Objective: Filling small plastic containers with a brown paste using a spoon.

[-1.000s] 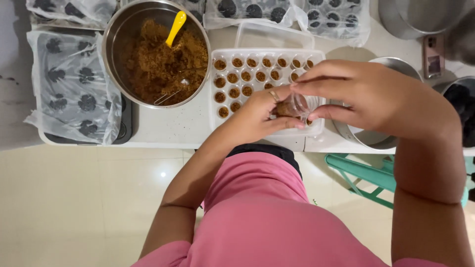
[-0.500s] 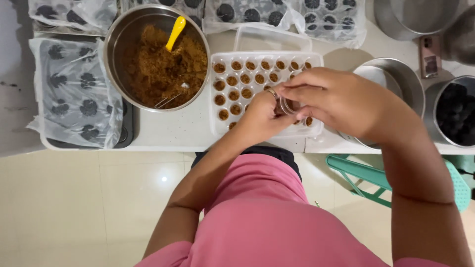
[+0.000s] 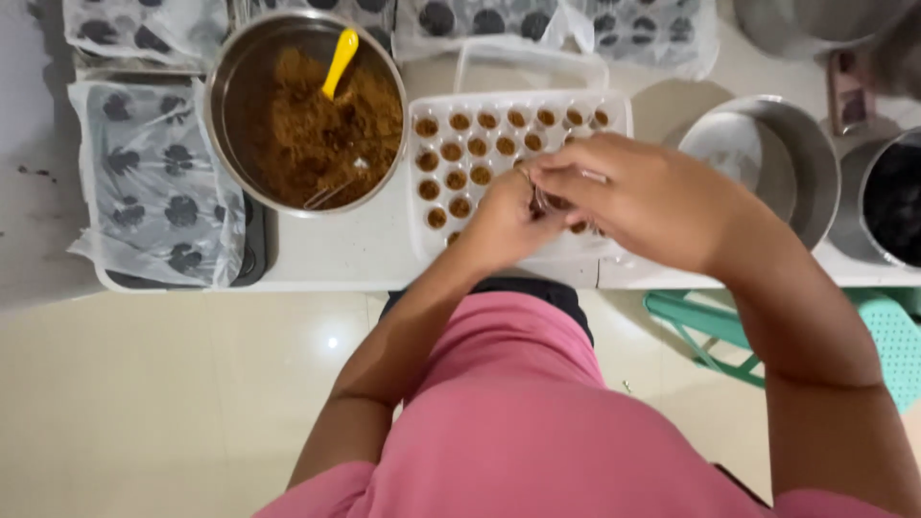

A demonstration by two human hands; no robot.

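1. Mould tray [image 3: 499, 105]: a white plastic tray with rows of small round cavities rests on the white tabletop [image 3: 326, 254], directly in front of the person. Most visible cavities hold brown filling.
2. Left hand [image 3: 504, 221]: positioned over the lower middle of the mould tray, fingers curled inward toward the right hand. The grip is narrow and pinched; what it pinches is hidden between the two hands, so the item cannot be identified.
3. Right hand [image 3: 638, 197]: positioned over the right half of the mould tray, covering several cavities. Its fingertips meet those of the left hand. The grip is narrow; whether it holds anything cannot be told.
4. Steel bowl [image 3: 307, 110]: stands just left of the mould tray and contains coarse brown crumbly filling. A yellow spoon [image 3: 339, 59] stands tilted in the filling, handle toward the far rim.
5. Empty steel bowl [image 3: 767, 158]: stands just right of the mould tray, partly hidden behind the right forearm.
6. Dark-filled container [image 3: 897, 201]: sits at the right edge of view, beside the empty steel bowl.
7. Covered trays [image 3: 153, 182]: a tray wrapped in clear plastic film, showing dark paw-shaped pieces, lies left of the steel bowl. Similar wrapped trays lie along the far edge of the tabletop.
8. Green stool [image 3: 710, 326]: stands on the pale tiled floor [image 3: 173, 384] below the tabletop, to the person's right.
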